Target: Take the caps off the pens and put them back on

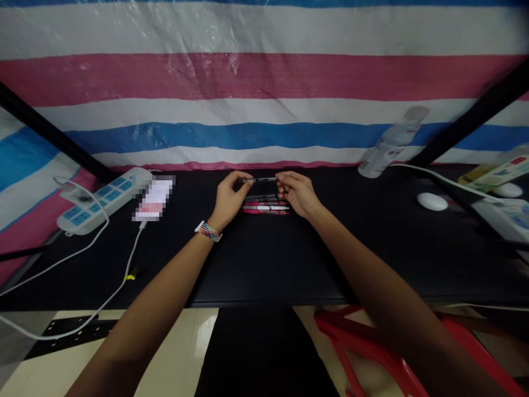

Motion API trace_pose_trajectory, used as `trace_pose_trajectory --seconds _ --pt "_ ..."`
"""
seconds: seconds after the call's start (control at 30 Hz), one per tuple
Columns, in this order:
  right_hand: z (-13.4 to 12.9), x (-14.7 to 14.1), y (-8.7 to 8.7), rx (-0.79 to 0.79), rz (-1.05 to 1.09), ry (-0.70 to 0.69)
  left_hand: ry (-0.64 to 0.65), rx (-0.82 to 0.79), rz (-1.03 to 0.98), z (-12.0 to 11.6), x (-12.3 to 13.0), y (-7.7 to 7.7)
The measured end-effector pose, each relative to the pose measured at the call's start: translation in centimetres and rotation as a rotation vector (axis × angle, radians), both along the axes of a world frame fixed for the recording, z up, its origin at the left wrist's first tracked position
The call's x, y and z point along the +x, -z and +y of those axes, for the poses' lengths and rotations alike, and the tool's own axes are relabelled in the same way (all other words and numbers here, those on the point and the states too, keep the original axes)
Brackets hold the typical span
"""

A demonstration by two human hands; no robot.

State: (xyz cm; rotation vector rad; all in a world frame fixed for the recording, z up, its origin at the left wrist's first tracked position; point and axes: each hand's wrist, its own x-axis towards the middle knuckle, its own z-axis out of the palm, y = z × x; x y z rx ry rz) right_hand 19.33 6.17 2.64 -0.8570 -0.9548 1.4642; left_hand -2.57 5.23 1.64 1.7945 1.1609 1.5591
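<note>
A dark pen (265, 180) lies level between my two hands, near the back of the black table (264, 259). My left hand (231, 196) pinches its left end between thumb and fingers. Its right end is in the fingertips of my right hand (301, 193). Just below, on the tabletop, several pens lie side by side in a row: a dark pen (264, 197), a white pen (266, 208) and a pink one (264, 212) among them. My right fingers partly cover the right ends of the upper pens.
On the left stand a white power strip (105, 201) and a phone (154, 199) on a white cable (134, 248). A clear bottle (392, 144) and a white oval object (432, 201) are on the right. Below the table edge shows a red stool (363, 336).
</note>
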Motion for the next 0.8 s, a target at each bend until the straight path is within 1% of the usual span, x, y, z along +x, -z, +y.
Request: trace_pose_trajectory --seconds 0.13,0.27,0.57,0.67,0.8 --pt "-0.05 0.21 -0.17 -0.025 -0.028 0.016 -0.017 0.03 0.031 -0.17 -0.11 -0.41" --pt "0.05 0.15 0.17 -0.048 -0.064 0.059 -0.014 0.03 0.034 -0.14 -0.21 -0.3" --pt "0.57 0.3 0.54 0.069 -0.052 0.055 0.023 -0.036 -0.065 0.02 -0.08 -0.1" --pt "0.56 0.36 0.59 0.075 -0.063 0.052 0.051 -0.042 -0.102 0.11 -0.13 -0.02" --pt "0.52 0.38 0.5 0.044 -0.091 0.061 0.08 -0.057 -0.112 0.21 -0.33 0.08"
